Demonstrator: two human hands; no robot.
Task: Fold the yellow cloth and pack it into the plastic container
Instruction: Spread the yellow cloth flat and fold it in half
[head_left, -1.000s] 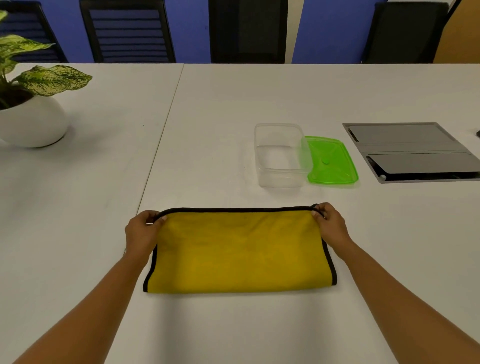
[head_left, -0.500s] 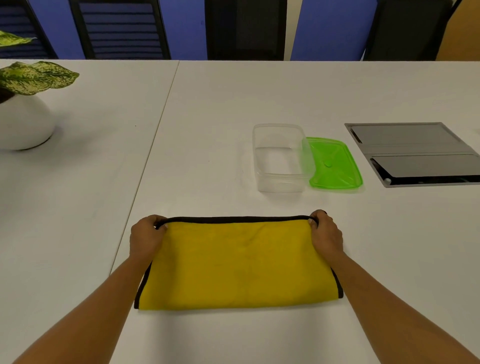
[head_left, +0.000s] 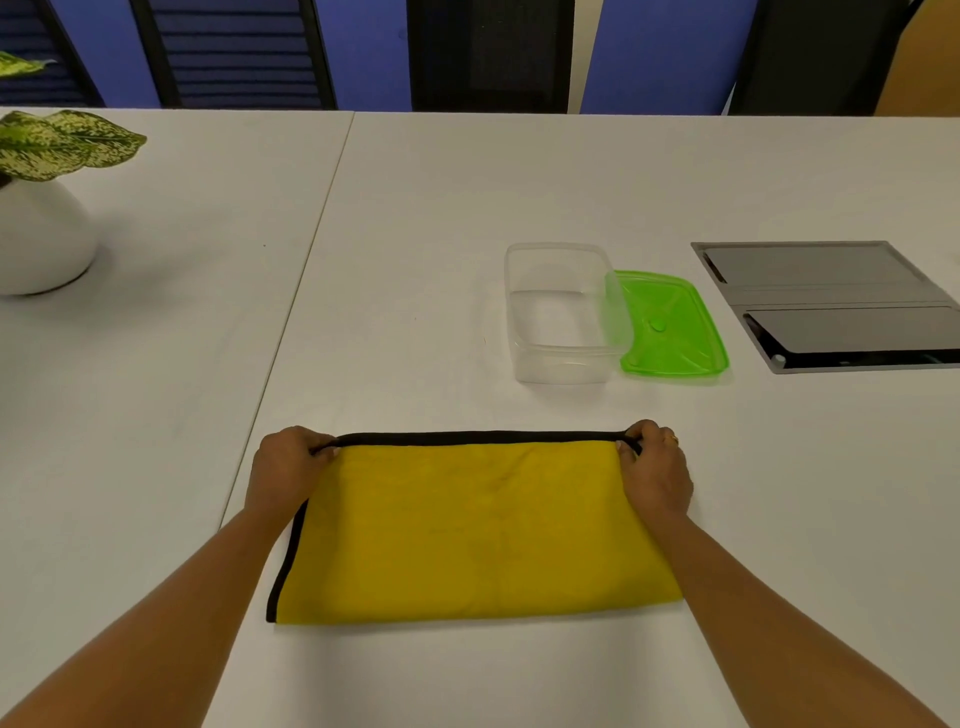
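Observation:
The yellow cloth (head_left: 478, 530) with a black border lies folded in half on the white table, its folded edge nearest me. My left hand (head_left: 288, 467) pinches its far left corner and my right hand (head_left: 655, 470) pinches its far right corner, both pressed down on the table. The clear plastic container (head_left: 561, 364) stands open and empty beyond the cloth, a little to the right. Its green lid (head_left: 670, 325) lies flat against the container's right side.
A white pot (head_left: 41, 234) with a green leafy plant stands at the far left. A grey tray-like panel (head_left: 831, 304) lies at the right edge. Dark chairs line the table's far side. A seam between two tabletops (head_left: 311, 249) runs toward my left hand.
Both hands still hold the cloth's far corners. The cloth and hands sit slightly lower in the view than a second ago, as the camera tilted; the fold looks the same.

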